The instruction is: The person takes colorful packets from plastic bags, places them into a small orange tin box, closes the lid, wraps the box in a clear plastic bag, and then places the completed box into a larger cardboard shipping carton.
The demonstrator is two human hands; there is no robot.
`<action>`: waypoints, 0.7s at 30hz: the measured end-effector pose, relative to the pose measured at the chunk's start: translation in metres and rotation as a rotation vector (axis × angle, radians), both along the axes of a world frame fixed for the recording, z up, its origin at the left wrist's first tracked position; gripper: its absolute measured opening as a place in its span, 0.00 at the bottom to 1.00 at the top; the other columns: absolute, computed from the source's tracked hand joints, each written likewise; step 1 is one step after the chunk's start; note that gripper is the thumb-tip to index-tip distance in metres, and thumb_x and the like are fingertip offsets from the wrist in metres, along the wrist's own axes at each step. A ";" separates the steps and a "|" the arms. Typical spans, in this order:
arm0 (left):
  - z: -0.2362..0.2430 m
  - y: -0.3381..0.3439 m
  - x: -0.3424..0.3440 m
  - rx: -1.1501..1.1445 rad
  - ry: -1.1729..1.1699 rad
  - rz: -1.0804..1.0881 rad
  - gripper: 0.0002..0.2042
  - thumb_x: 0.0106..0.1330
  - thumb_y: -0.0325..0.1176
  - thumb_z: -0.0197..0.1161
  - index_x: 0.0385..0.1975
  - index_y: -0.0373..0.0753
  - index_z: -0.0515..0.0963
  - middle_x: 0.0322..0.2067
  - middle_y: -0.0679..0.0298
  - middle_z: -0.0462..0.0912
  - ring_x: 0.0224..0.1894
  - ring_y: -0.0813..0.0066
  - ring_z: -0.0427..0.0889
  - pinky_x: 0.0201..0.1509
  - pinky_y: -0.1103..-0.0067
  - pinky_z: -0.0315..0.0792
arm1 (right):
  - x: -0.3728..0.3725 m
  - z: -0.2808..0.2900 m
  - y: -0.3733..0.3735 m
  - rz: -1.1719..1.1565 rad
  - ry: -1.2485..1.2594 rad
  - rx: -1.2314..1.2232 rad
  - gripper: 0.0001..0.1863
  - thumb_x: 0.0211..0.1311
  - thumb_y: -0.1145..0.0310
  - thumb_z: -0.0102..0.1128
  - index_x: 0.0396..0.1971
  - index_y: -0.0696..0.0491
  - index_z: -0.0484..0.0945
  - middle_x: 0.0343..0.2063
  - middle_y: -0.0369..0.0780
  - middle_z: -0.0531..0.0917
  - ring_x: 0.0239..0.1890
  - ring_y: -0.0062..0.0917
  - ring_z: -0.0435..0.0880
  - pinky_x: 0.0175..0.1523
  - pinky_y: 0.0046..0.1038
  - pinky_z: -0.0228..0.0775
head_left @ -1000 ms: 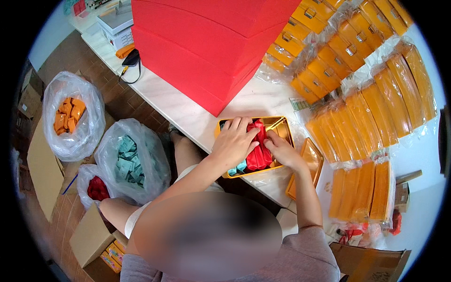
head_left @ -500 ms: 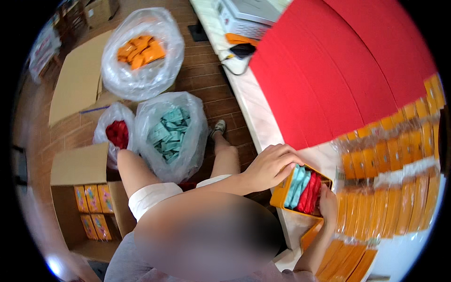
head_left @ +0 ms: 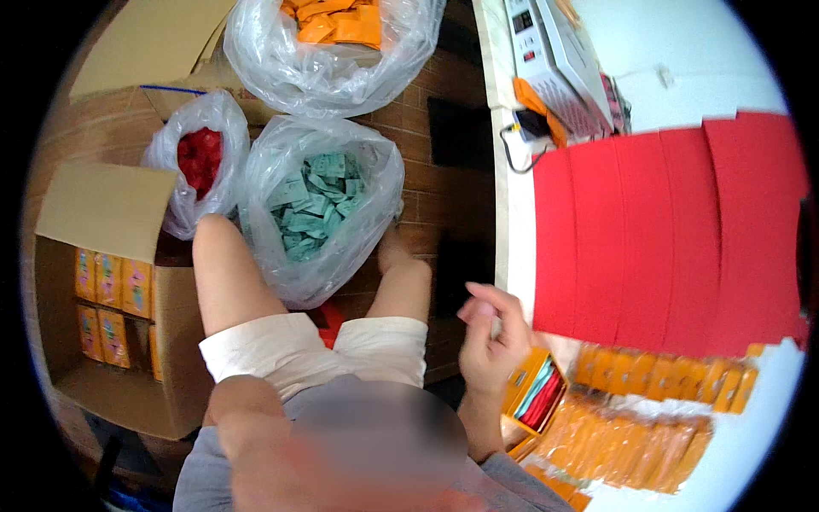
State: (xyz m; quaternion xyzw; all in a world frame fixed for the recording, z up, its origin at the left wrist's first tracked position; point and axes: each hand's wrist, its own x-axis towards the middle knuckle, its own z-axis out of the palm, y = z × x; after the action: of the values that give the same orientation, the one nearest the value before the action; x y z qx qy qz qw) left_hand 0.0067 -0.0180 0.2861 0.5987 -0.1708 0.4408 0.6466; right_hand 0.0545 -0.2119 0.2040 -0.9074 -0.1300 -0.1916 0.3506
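Note:
My right hand (head_left: 493, 341) is raised just left of an orange box (head_left: 517, 384), apart from it. Its fingers are curled in toward the thumb, and nothing shows between them. Inside the open box, teal packets (head_left: 533, 390) stand beside red packets (head_left: 541, 408). My left arm (head_left: 247, 427) is bent close to my body at the lower left, and its hand is hidden behind the blurred patch.
Clear plastic bags hold teal packets (head_left: 311, 205), red packets (head_left: 200, 162) and orange packets (head_left: 345, 21). A cardboard box (head_left: 183, 350) with patterned orange boxes stands left. Red sheets (head_left: 631, 239), wrapped orange boxes (head_left: 631, 439) and a white machine (head_left: 559, 64) are on the table.
Both hands have come away from the orange box. The right is now raised with curled fingers; the left has drawn back out of sight. The view has turned left.

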 end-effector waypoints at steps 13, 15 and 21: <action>-0.177 0.159 0.069 -0.020 0.612 0.271 0.14 0.66 0.32 0.51 0.48 0.39 0.75 0.41 0.58 0.77 0.43 0.67 0.75 0.49 0.68 0.71 | 0.345 -0.145 0.164 0.375 -0.072 -0.539 0.20 0.52 0.74 0.59 0.48 0.56 0.71 0.40 0.49 0.77 0.41 0.41 0.78 0.46 0.36 0.71; -0.228 0.165 0.099 0.149 0.966 0.292 0.19 0.49 0.19 0.50 0.42 0.37 0.78 0.30 0.58 0.76 0.35 0.62 0.75 0.42 0.67 0.68 | 0.410 -0.175 0.172 0.384 -0.145 -0.711 0.27 0.51 0.73 0.60 0.54 0.56 0.66 0.49 0.51 0.72 0.50 0.44 0.73 0.51 0.38 0.68; -0.336 0.155 0.069 0.559 1.194 0.222 0.16 0.51 0.18 0.52 0.39 0.37 0.78 0.30 0.57 0.76 0.38 0.56 0.75 0.49 0.67 0.65 | 0.490 -0.211 0.217 0.455 -0.142 -0.775 0.39 0.45 0.73 0.65 0.61 0.55 0.61 0.51 0.50 0.70 0.55 0.45 0.67 0.60 0.39 0.60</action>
State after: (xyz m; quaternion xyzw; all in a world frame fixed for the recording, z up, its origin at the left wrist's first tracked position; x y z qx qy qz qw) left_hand 0.0754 0.1374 -0.0496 0.8990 0.1712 0.0368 0.4014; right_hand 0.5442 0.0053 -0.0066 -0.9046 -0.4122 -0.1085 0.0084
